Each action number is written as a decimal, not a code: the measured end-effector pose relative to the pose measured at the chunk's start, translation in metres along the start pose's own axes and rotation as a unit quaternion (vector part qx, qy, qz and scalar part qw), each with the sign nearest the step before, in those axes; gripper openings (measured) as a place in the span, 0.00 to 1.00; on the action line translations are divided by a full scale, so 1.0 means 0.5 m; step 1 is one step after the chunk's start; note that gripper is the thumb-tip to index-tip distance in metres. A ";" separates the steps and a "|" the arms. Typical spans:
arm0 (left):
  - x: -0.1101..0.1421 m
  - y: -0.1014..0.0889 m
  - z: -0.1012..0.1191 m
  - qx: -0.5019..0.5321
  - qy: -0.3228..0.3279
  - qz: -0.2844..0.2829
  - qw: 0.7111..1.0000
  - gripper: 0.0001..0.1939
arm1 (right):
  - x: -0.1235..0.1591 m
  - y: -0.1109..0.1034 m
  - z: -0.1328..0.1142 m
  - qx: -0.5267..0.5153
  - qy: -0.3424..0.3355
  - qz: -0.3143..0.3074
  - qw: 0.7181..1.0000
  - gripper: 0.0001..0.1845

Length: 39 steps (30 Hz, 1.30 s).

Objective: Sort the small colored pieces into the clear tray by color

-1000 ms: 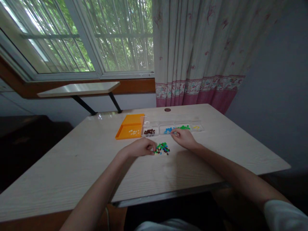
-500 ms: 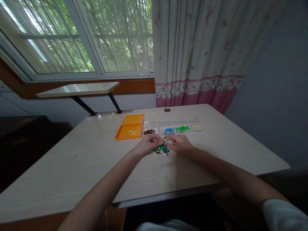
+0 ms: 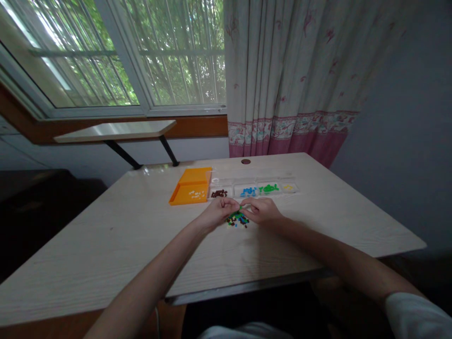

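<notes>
Over the middle of the table, my left hand (image 3: 221,210) and my right hand (image 3: 260,209) meet fingertip to fingertip. Pinched between them is a small green piece (image 3: 240,208), too small to make out its kind. Just below the fingers lies a loose pile of tiny mixed pieces (image 3: 240,220) in brown, blue, green and pale yellow. Beyond my hands stands a clear compartment tray (image 3: 254,180). Its sections hold brown pieces (image 3: 219,193), blue pieces (image 3: 248,191), green pieces (image 3: 269,188) and a few yellow pieces (image 3: 288,187).
An open orange case (image 3: 192,176) with small whitish pieces (image 3: 196,194) inside sits left of the tray. Behind it, a raised shelf (image 3: 116,131) on black legs stands at the table's back left. The pale wooden table (image 3: 141,245) has a round cable hole (image 3: 246,161) near its far edge.
My right index finger has come down from a raised position to close on the green piece. My left hand has hardly moved.
</notes>
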<state>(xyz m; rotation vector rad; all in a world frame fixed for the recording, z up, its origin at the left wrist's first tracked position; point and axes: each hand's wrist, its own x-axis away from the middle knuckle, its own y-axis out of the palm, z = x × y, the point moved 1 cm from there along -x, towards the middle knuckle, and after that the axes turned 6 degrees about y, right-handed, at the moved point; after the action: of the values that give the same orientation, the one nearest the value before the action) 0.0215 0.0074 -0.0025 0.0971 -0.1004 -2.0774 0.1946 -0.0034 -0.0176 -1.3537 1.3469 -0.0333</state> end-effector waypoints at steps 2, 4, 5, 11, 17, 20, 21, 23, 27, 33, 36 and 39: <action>0.002 0.001 0.004 -0.008 -0.005 -0.004 1.000 0.17 | 0.000 -0.001 -0.001 -0.001 -0.007 0.005 1.000 0.10; 0.003 0.001 0.006 -0.012 -0.008 -0.007 1.000 0.17 | -0.001 -0.003 -0.002 -0.003 -0.009 0.007 1.000 0.10; 0.003 0.002 0.007 -0.013 -0.008 -0.009 1.000 0.17 | -0.002 -0.004 -0.003 -0.004 -0.009 0.006 1.000 0.10; 0.000 0.002 0.004 -0.051 0.001 -0.019 0.999 0.16 | -0.002 -0.007 -0.006 -0.011 -0.007 0.007 1.000 0.10; 0.005 -0.043 0.023 -0.313 0.078 -0.042 0.945 0.09 | -0.007 -0.019 0.006 -0.008 -0.022 0.047 0.999 0.12; 0.018 -0.075 0.038 -0.467 0.072 -0.095 0.876 0.06 | -0.011 -0.031 0.019 0.000 -0.012 0.071 0.997 0.12; 0.021 -0.083 0.041 -0.489 0.059 -0.116 0.862 0.06 | -0.012 -0.035 0.023 0.003 -0.006 0.075 0.997 0.12; 0.025 -0.092 0.042 -0.507 0.040 -0.154 0.847 0.07 | -0.013 -0.042 0.030 0.011 0.004 0.083 0.996 0.12; 0.022 -0.094 0.032 -0.517 0.037 -0.184 0.835 0.10 | -0.013 -0.048 0.034 0.027 0.002 0.098 0.995 0.12; 0.017 -0.093 0.018 -0.527 0.042 -0.201 0.825 0.09 | -0.015 -0.052 0.030 0.028 -0.002 0.099 0.995 0.12; 0.017 -0.094 0.021 -0.529 0.042 -0.206 0.822 0.09 | -0.017 -0.058 0.036 0.031 0.011 0.078 0.996 0.12; 0.018 -0.094 0.026 -0.534 0.043 -0.197 0.821 0.09 | -0.021 -0.071 0.057 0.043 0.055 0.045 0.997 0.12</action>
<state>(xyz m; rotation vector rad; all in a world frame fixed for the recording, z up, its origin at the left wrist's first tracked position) -0.0252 0.0231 0.0049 -0.5172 1.2280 -2.2298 0.2334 0.0109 0.0040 -1.2325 1.4817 -0.1053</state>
